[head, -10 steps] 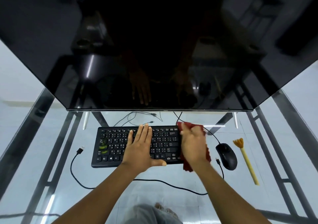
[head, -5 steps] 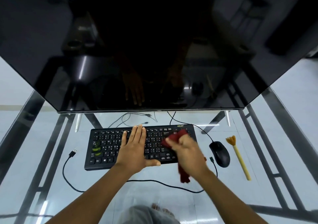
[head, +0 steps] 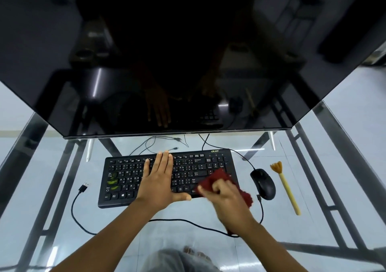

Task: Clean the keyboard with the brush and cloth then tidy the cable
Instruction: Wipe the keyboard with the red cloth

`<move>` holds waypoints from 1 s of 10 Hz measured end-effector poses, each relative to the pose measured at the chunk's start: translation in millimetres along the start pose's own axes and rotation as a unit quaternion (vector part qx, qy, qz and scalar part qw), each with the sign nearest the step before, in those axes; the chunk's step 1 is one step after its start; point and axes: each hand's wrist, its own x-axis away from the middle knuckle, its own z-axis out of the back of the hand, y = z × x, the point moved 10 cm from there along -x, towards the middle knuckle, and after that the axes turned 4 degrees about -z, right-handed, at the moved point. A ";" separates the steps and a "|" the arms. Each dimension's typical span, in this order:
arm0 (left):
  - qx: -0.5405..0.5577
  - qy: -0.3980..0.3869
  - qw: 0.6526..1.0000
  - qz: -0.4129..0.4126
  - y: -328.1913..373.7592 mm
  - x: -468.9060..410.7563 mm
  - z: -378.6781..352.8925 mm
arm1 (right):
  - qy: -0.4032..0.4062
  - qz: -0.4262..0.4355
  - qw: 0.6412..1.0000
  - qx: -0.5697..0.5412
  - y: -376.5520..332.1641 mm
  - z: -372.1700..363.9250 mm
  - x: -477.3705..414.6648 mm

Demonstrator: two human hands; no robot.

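A black keyboard [head: 125, 177] lies on the glass desk below the monitor, with green smears on its left keys. My left hand [head: 158, 180] rests flat on the middle keys, fingers straight. My right hand [head: 225, 200] grips a dark red cloth [head: 217, 177] over the keyboard's lower right corner; the hand is motion-blurred. The keyboard's black cable [head: 75, 211] loops over the desk in front, its USB plug [head: 83, 187] loose at the left. A yellow brush [head: 286, 186] lies to the right of the mouse.
A black mouse [head: 263, 184] sits right of the keyboard. A large dark monitor [head: 188, 63] hangs over the desk's back. Thin cables [head: 158, 142] lie behind the keyboard. The glass desk [head: 313, 188] shows metal frame bars underneath.
My right hand has dragged the red cloth from the keyboard's upper right corner inward, then down to its lower right corner. My left hand stays flat on the keys.
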 end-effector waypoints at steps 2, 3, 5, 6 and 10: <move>-0.001 -0.003 1.000 -0.005 1.4 -1.3 -0.6 | 0.051 -0.162 0.985 -0.008 52.4 13.2 -36.3; 0.001 0.000 1.000 -0.001 0.0 -0.6 -0.8 | 0.056 -0.123 0.989 -0.056 8.1 6.2 -49.7; 0.005 0.002 1.000 -0.002 1.5 -1.5 1.2 | 0.107 -0.247 0.963 -0.004 49.0 29.7 -66.5; 0.005 0.002 1.000 0.001 0.2 -0.9 0.5 | 0.077 -0.205 0.974 -0.055 20.2 5.4 -75.4; 0.023 -0.006 1.000 0.004 -0.4 -0.4 0.2 | -0.053 -0.091 0.992 -0.073 -34.1 -27.2 -85.6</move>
